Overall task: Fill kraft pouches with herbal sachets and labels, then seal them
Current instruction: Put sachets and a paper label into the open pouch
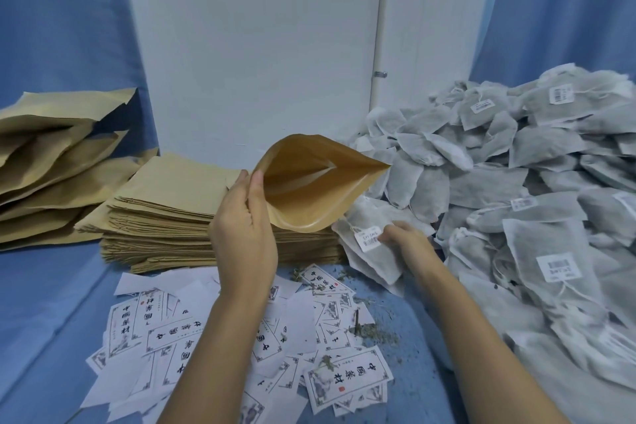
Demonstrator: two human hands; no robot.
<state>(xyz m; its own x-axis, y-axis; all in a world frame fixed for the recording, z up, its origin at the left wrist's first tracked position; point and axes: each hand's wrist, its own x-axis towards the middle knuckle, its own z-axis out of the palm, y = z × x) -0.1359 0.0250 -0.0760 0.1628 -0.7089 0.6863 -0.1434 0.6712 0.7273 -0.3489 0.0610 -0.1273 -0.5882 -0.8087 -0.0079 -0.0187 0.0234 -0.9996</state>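
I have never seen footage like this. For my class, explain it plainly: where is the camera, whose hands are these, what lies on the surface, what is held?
No machine here: one camera worn on a person's head looks down at their bare hands. The left hand holds a kraft pouch open by its rim. The right hand grips a herbal sachet near its mouth. On the blue cloth lie a stack of flat pouches, scattered printed labels and a heap of sachets.

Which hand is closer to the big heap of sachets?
Right. The right hand grips a sachet at the left edge of the heap; the left hand holds the open pouch further left.
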